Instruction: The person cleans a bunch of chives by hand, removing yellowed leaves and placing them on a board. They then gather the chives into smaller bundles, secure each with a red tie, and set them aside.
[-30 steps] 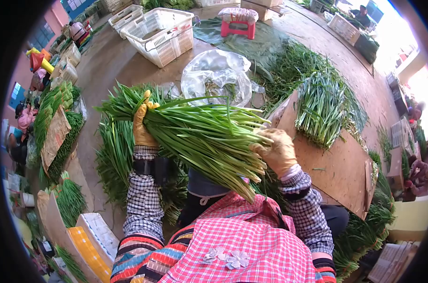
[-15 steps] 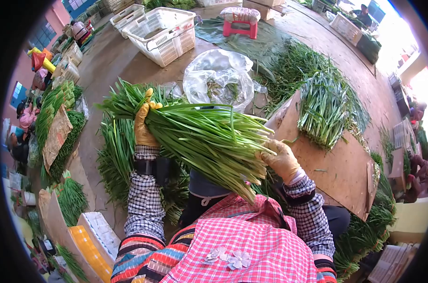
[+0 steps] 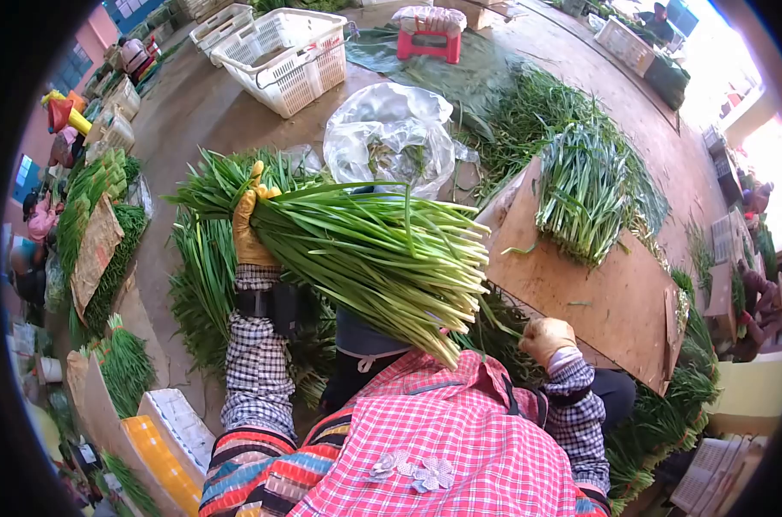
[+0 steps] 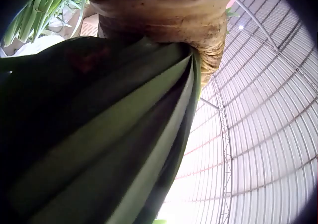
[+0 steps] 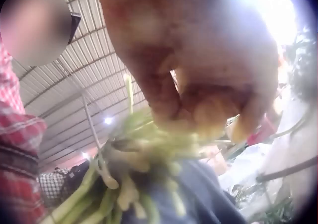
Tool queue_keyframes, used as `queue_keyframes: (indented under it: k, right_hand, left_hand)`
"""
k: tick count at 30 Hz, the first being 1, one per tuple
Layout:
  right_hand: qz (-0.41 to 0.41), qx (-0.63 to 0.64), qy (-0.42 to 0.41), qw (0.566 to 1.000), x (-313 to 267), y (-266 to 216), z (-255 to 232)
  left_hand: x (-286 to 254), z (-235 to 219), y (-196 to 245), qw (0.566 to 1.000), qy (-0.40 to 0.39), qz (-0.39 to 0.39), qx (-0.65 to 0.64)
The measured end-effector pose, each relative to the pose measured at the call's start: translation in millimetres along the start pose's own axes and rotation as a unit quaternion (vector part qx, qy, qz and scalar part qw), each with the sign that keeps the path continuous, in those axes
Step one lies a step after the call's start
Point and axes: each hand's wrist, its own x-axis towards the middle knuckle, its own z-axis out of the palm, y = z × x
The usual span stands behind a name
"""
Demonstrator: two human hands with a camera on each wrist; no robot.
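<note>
In the head view my gloved left hand (image 3: 251,226) grips a large bunch of garlic chives (image 3: 382,258) around its leafy part. The pale cut stalk ends fan out to the right, over my lap. Dark broad leaves (image 4: 114,134) fill much of the left wrist view below the glove cuff. My gloved right hand (image 3: 548,341) is low and right of the bunch, apart from it, with curled fingers pinching a thin green leaf (image 3: 505,327). The right wrist view is blurred, with curled fingers (image 5: 213,114) over the stalk ends (image 5: 129,184).
A brown board (image 3: 580,302) on the right bears another heap of chives (image 3: 585,194). Ahead lie a clear plastic bag (image 3: 391,129), a white crate (image 3: 288,73) and a red stool (image 3: 430,43). More greens (image 3: 206,284) lie beside my left arm.
My right hand has left the stalk ends and moved down and right, drawing a thin leaf away. A loose leaf now lies on the board. The left hand keeps its grip.
</note>
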Motion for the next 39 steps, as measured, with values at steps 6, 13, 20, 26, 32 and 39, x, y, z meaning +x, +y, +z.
queue_keyframes:
  k: [6, 13, 20, 26, 32, 39]
  right_hand:
    - [-0.179, 0.340, 0.263, 0.885, -8, -46, -45]
    - [-0.219, 0.189, 0.178, 0.940, 49, -114, -81]
    - [-0.248, 0.357, 0.142, 0.889, 79, -144, -75]
    - [-0.298, 0.414, 0.250, 0.823, 86, -137, -54]
    - [-0.235, 0.661, 0.013, 0.712, 52, -65, -43]
    - [-0.099, 0.074, 0.021, 0.992, 9, -1, -13]
  left_hand:
    - [0, 2, -3, 0.999, -0.039, 0.002, 0.005]
    - [0, 19, 2, 0.989, -0.144, 0.004, -0.040]
    - [-3, 18, 7, 0.979, -0.193, -0.008, -0.058]
    - [-3, 16, 6, 0.985, -0.167, 0.010, -0.035]
    - [-5, 5, 1, 0.993, -0.105, 0.024, -0.054]
    - [-6, 0, -1, 0.995, -0.070, 0.019, -0.073]
